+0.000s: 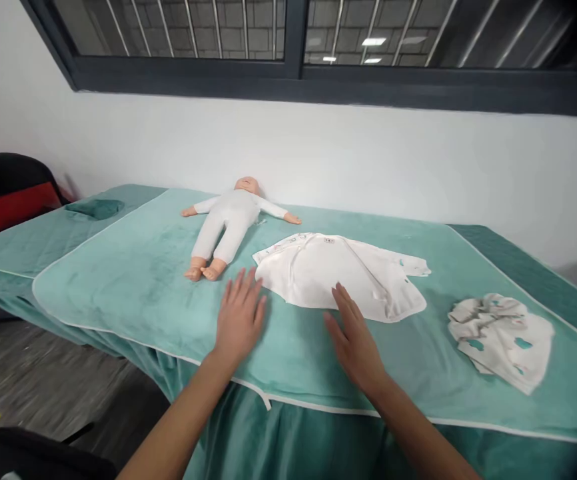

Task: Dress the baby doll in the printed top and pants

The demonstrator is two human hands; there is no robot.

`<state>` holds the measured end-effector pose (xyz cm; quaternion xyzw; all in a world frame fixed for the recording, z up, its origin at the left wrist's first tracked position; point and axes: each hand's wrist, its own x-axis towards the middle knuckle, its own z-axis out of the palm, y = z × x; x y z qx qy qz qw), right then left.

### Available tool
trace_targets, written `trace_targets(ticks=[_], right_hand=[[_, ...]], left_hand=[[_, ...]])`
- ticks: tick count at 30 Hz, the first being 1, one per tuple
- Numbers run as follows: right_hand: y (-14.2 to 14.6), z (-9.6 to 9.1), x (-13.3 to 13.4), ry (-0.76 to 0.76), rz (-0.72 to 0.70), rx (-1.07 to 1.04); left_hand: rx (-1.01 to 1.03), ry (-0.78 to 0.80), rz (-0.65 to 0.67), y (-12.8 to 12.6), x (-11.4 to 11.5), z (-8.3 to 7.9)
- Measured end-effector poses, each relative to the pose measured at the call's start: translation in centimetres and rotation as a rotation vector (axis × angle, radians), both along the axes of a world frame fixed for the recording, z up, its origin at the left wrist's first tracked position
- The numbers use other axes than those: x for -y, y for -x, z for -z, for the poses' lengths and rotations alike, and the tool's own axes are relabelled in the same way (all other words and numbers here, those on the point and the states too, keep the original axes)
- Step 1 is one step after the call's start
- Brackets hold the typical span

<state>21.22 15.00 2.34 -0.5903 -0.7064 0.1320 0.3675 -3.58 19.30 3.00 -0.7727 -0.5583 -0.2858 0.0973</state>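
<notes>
A baby doll (228,223) in a white bodysuit lies on its back on the teal blanket (133,280), head toward the wall. Beside it on the right, a white baby garment (341,273) is spread flat. My left hand (240,317) hovers flat over the blanket just below the doll's feet, fingers stretched out, holding nothing. My right hand (353,337) is also flat and open, its fingertips at the garment's near edge.
A crumpled patterned cloth (501,337) lies at the blanket's right end. A folded teal cloth (93,209) sits at the far left. A dark chair with red (6,193) stands left of the table. White wall and a dark window frame behind.
</notes>
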Motion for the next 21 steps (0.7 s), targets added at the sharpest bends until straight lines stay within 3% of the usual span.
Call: trace_targets(ticks=[3, 7, 11, 14, 18, 21], right_hand=[[4.6, -2.3, -4.9, 0.045, -0.084, -0.063], [11.6, -4.0, -13.1, 0.043, -0.227, -0.050], [17.5, -3.9, -22.4, -0.072, -0.236, 0.009], [20.4, -3.7, -28.9, -0.078, -0.183, 0.059], [22.1, -4.4, -36.0, 0.033, -0.033, 0.008], [22.3, -5.3, -40.5, 0.099, 0.066, -0.005]], left_hand=[[0.054, -0.037, -0.221, 4.0, -2.4, -1.4], [0.095, 0.163, -0.355, 8.9, -6.5, -2.5], [0.164, 0.438, -0.226, 12.1, -10.6, -3.4], [0.247, 0.530, -0.172, 13.3, -13.6, -4.1], [0.416, 0.564, -0.196, 14.1, -17.7, -4.3], [0.734, 0.608, -0.085, 14.5, -21.0, -4.2]])
